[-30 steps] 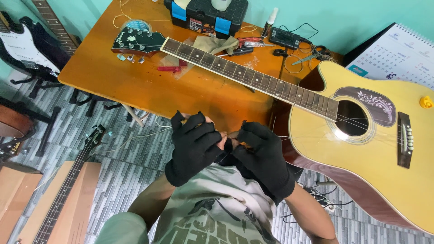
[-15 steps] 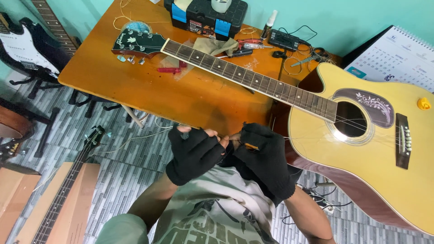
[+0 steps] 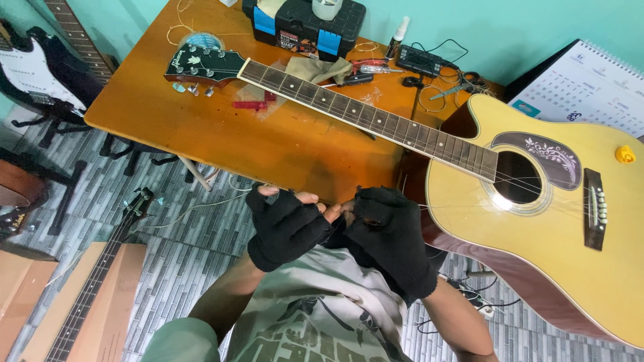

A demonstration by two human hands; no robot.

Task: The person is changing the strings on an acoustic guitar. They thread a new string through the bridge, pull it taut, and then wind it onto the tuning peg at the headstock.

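Both my hands wear black fingerless gloves and meet just below the table's front edge, over my lap. My left hand (image 3: 285, 226) has its fingers curled, fingertips pinched against those of my right hand (image 3: 390, 236). Between them they pinch a thin guitar string (image 3: 346, 204), which is barely visible. A yellow acoustic guitar (image 3: 537, 234) lies on the orange wooden table (image 3: 201, 127), its body overhanging on the right. The neck (image 3: 376, 119) runs up left to the dark headstock (image 3: 201, 64). My right hand is close to the guitar's lower body edge.
At the table's back stand a black and blue toolbox (image 3: 305, 23), a small bottle (image 3: 398, 35), scissors (image 3: 456, 86), a screwdriver, a cloth and coiled strings. A calendar (image 3: 590, 80) leans at right. Electric guitars (image 3: 37, 67) stand at left; a bass neck (image 3: 100, 275) lies over cardboard boxes.
My left hand's fingers, spread a second ago, have curled in toward my right hand. Both hands stay together at the table edge; the view shifted slightly.
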